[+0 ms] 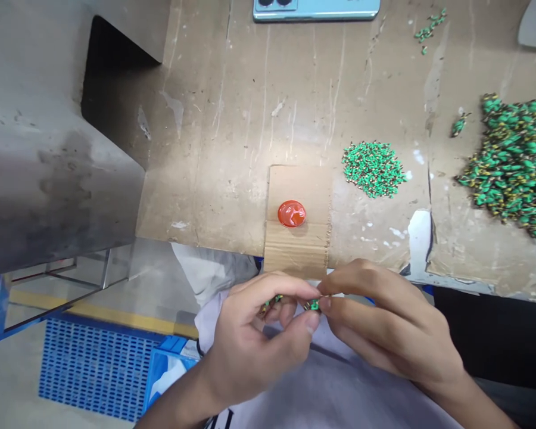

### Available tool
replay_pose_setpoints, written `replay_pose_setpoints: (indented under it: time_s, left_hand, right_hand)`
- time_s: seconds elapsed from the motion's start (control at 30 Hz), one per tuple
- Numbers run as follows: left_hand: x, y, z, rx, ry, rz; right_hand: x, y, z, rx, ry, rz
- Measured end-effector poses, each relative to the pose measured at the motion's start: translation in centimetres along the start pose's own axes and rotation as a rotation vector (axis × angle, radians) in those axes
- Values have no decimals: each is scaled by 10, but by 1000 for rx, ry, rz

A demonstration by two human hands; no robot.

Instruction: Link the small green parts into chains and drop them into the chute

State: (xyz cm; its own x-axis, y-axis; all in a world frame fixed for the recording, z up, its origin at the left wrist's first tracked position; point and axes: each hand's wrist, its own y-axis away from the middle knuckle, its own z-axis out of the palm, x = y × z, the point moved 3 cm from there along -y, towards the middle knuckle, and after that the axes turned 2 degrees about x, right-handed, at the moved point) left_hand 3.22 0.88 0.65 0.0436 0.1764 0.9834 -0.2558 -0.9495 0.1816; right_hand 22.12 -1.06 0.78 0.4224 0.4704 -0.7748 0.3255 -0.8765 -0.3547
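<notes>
Both hands meet over the lap, just below the table's front edge. My left hand [268,333] is closed, pinching a small green piece [312,305] between thumb and index finger. Another green and yellow piece [272,302] shows inside its curled fingers. My right hand [384,316] has its thumb and index finger pinched at the same green piece; the exact contact is partly hidden. Ahead of the hands, a cardboard strip [295,253] juts over the table edge. On it sits a small oval red dish [292,213] with a glossy surface.
A pile of tiny green pieces [373,168] lies right of the cardboard. Farther right is a large heap of green and yellow pieces [518,167], with one loose piece [459,125] beside it. A light-blue phone [317,12] lies at the back. A grey metal machine [49,149] stands left.
</notes>
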Motion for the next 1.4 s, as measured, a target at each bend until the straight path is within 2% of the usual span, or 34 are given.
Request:
replay_pose_setpoints:
  time_s: [0.27, 0.43, 0.67, 0.87, 0.93, 1.0, 1.07, 1.13, 1.23, 1.33, 1.4]
  left_hand:
    - [3, -1, 3, 53, -94, 31]
    - [3, -7, 4, 95, -78, -18]
    - [-1, -13, 2, 81, 50, -133]
    - [-11, -12, 4, 68, 124, -147]
    - [-11, -11, 5, 80, 104, -139]
    - [-11, -10, 5, 90, 83, -139]
    - [-9, -10, 4, 83, 60, -161]
    - [-8, -11, 3, 51, 50, -201]
    - [-6, -11, 1, 1, 93, -219]
    - [-6, -11, -2, -16, 118, -122]
    - [-7, -10, -4, -27, 110, -35]
  right_hand:
    - [4, 6, 3, 24, -8, -9]
    - [3, 4, 4, 9, -8, -30]
    - [0, -4, 7, 41, -128, 153]
    - [-3, -2, 6, -65, -140, 243]
    - [-3, -2, 5, -80, -119, 205]
    - [-3, -1, 4, -86, -45, 105]
    - [-3, 0, 5, -59, 26, -7]
    - [0, 1, 5, -19, 9, -59]
    - [4, -1, 6, 15, -152, 42]
    - [5, -3, 6, 67, -295, 257]
    - [3, -3, 6, 88, -362, 338]
